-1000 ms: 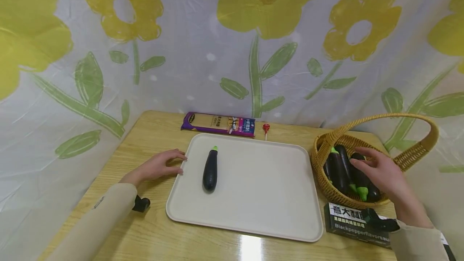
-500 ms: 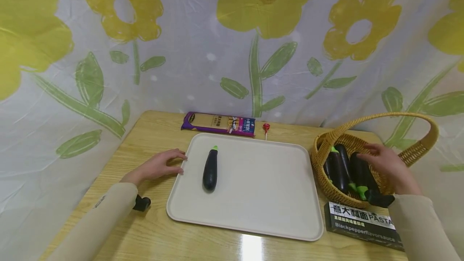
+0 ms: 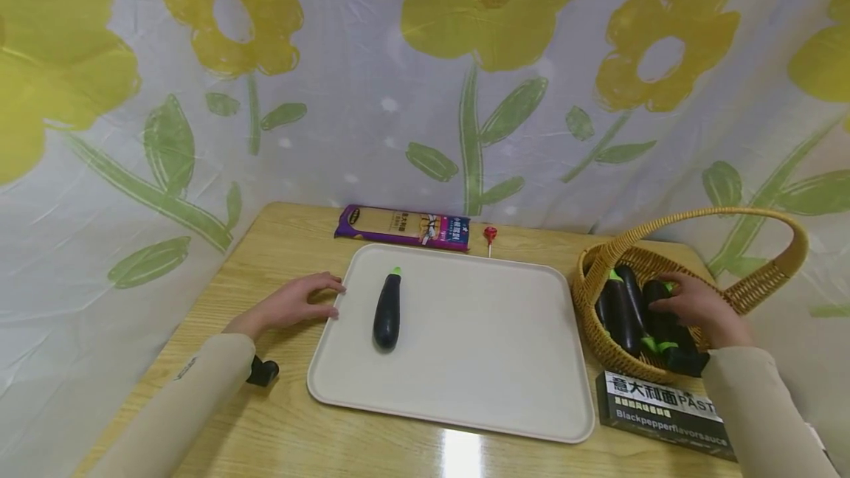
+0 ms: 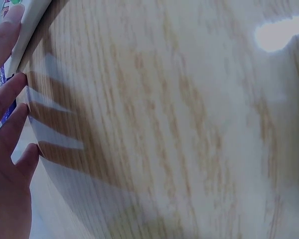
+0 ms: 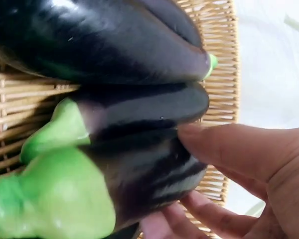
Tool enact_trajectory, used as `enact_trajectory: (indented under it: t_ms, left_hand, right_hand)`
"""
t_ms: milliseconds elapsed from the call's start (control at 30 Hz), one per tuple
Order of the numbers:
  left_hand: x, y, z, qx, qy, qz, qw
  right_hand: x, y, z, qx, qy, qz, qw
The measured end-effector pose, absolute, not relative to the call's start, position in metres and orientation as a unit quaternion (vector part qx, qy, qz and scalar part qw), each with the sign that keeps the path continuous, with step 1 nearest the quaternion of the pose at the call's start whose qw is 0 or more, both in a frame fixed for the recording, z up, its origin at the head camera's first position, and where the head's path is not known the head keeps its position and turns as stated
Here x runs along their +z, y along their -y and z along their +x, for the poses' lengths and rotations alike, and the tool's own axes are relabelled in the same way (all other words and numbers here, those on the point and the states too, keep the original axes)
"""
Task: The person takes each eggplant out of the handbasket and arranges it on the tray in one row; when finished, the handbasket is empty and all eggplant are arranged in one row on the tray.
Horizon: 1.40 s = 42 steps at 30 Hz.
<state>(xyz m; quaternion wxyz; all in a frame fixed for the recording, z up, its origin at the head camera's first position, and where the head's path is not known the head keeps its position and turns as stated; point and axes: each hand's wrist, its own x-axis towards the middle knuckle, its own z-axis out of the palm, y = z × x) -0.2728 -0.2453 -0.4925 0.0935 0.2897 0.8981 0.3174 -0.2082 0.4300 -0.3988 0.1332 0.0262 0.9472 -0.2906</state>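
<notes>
My right hand is inside the wicker basket, among several dark purple eggplants with green stems. In the right wrist view, its thumb lies on top of one eggplant while the other fingers curl round the far side. That eggplant still lies among the others in the basket. My left hand rests at the left rim of the white tray, its fingers relaxed and holding nothing. On the left part of the tray lies a single eggplant, green tip pointing away from me.
Behind the tray are a purple pasta packet and a red lollipop. A black pasta box lies in front of the basket, partly under the right forearm. The basket's handle arches above it. A flowered curtain hangs behind the table.
My right hand has lowered into the basket and closed its fingers round an eggplant, which has shifted little. The left hand has stayed at the tray's rim.
</notes>
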Motion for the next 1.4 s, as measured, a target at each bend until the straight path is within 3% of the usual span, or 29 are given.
enact_trajectory:
  t_ms: [200, 467, 900, 1400]
  left_hand:
    - [-0.493, 0.245, -0.274, 0.318, -0.898, 0.290, 0.093]
    - [-0.494, 0.245, -0.274, 0.316, -0.900, 0.286, 0.093]
    - [-0.493, 0.247, -0.274, 0.315, -0.900, 0.286, 0.098]
    - [-0.492, 0.247, -0.274, 0.316, -0.901, 0.277, 0.108]
  right_hand:
    - [-0.397, -0.427, -0.208, -0.317, -0.937, 0.034, 0.145]
    - [-0.394, -0.421, -0.206, -0.311, -0.945, -0.016, 0.101]
    - [-0.403, -0.419, -0.209, -0.338, -0.934, -0.026, 0.111]
    - [-0.381, -0.394, -0.187, -0.313, -0.947, -0.023, 0.069]
